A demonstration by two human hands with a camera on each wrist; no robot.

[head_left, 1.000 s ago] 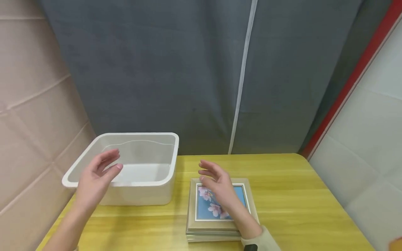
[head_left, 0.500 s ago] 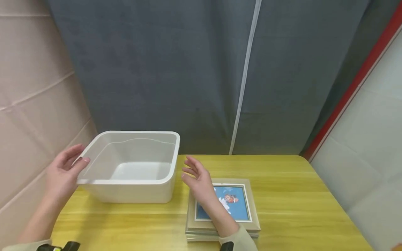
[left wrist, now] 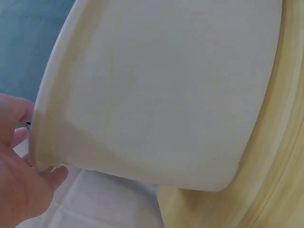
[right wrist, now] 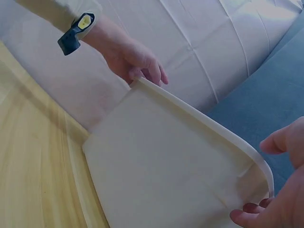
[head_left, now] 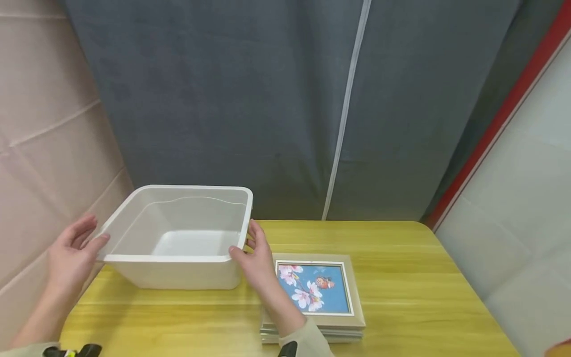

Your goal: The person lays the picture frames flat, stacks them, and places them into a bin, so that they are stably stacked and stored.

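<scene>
A white plastic storage bin (head_left: 178, 272) stands on the table's left half, with nothing inside it. At its front left corner my left hand (head_left: 71, 255) holds the rim, thumb over the edge and fingers outside; the left wrist view shows the fingers (left wrist: 56, 176) against the rim from both sides. My right hand (head_left: 258, 263) straddles the rim at the front right corner, thumb on the inner side and fingers under the lip, as the right wrist view shows (right wrist: 280, 190). Right of the bin lies a stack of picture frames (head_left: 357, 307), the top one showing pink blossoms on blue.
The yellow wood-grain table (head_left: 415, 277) extends to the right of the frames. Behind it hangs a dark grey curtain (head_left: 214, 99). Pale cloth (head_left: 44, 124) covers the wall at left, and a white panel (head_left: 535, 208) with a red edge stands at right.
Both hands have moved left: the left from over the bin to its left rim, the right from above the picture frames to the bin's right rim. The bin has barely shifted.
</scene>
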